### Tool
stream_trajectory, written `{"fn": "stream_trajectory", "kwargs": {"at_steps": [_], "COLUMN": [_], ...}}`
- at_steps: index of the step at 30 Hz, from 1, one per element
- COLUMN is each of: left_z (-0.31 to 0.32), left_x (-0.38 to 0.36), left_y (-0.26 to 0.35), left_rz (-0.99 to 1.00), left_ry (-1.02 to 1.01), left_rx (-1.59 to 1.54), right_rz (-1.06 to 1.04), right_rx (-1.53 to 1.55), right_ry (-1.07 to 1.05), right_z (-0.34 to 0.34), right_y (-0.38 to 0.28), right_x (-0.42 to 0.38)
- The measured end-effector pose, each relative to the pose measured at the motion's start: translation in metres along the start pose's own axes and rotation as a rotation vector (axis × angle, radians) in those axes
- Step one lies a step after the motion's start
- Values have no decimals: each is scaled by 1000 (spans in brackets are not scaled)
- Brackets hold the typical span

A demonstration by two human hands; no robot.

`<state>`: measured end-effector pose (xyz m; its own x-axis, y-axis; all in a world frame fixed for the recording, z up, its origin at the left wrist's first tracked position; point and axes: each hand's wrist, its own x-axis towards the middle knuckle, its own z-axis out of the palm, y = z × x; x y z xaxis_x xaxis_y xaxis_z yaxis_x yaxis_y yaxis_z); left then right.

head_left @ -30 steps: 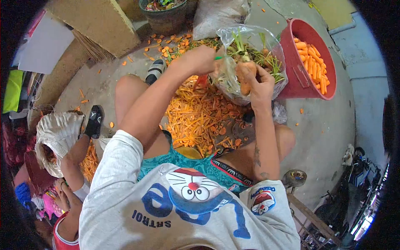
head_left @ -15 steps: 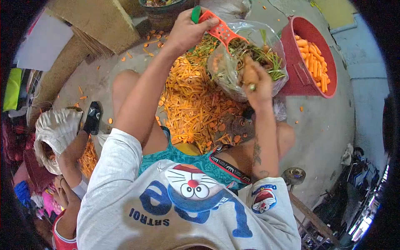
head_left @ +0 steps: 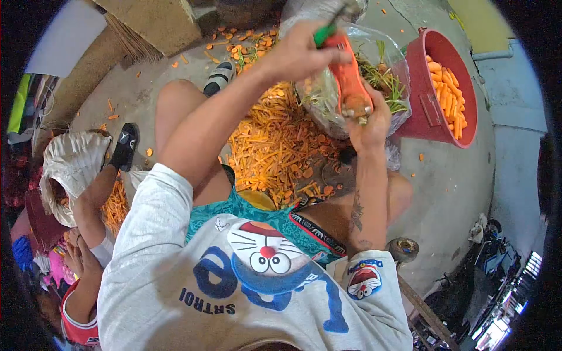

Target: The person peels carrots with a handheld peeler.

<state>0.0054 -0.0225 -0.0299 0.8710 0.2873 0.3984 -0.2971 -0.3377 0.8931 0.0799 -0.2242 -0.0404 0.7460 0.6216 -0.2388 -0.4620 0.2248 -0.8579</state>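
Note:
An orange peeler (head_left: 349, 73) with holes in its handle is gripped in my left hand (head_left: 307, 52), together with a green-handled tool (head_left: 324, 35) whose dark blade points up and away. My right hand (head_left: 373, 126) is closed around a brownish carrot (head_left: 357, 108), and the peeler's head lies over the carrot. Behind my hands a clear plastic bag (head_left: 404, 73) holds unpeeled carrots with green stems. A heap of orange peelings (head_left: 266, 137) covers the floor between my legs.
A red tub (head_left: 418, 88) of peeled carrots (head_left: 449, 96) stands at the right. On the left are a white sack (head_left: 73, 161) and another person's arm (head_left: 88, 269) and foot in a dark slipper (head_left: 125, 146). Cardboard (head_left: 155, 26) lies at the upper left.
My left hand has moved right and down, bringing the peeler onto the carrot in my right hand. The view has shifted slightly, and a foot in a grey-strapped slipper now shows.

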Motion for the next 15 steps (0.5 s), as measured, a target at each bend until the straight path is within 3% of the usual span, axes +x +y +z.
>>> {"fn": "stream_trajectory", "kwargs": {"at_steps": [2, 3, 4, 6, 7, 8, 9, 10, 12, 14, 15], "left_z": [-19, -35, -36, -33, -15, 0, 13, 20, -5, -34, -38], "left_x": [16, 21, 21, 18, 15, 7, -2, -8, 5, 21, 18], "left_y": [-24, -23, -24, -24, -16, -8, 15, 26, -2, 3, 13], "left_rz": [-16, -3, 2, -85, -46, -46, 37, 118, 43, 13, -136], "left_ry": [310, 380, 379, 405, 384, 375, 239, 109, 109, 351, 418], "left_rx": [44, 17, 17, 22, 62, 60, -8, -78, 77, -70, -54], "right_rz": [158, 71, 67, 169, 162, 77, -4, -2, 18, 43, 71], "right_rx": [335, 228, 228, 400, 403, 233, 56, 52, 54, 100, 157], "right_ry": [-511, -235, -237, -680, -679, -308, 61, 64, -106, -186, -301], "right_z": [-31, -14, -22, -45, -26, -7, 5, 3, -5, -13, -25], "right_y": [-1, -2, -2, -3, -7, -7, -8, -8, -6, -10, -8], "right_x": [15, 8, 11, 23, 17, 6, 1, 1, -4, -4, 3]}}
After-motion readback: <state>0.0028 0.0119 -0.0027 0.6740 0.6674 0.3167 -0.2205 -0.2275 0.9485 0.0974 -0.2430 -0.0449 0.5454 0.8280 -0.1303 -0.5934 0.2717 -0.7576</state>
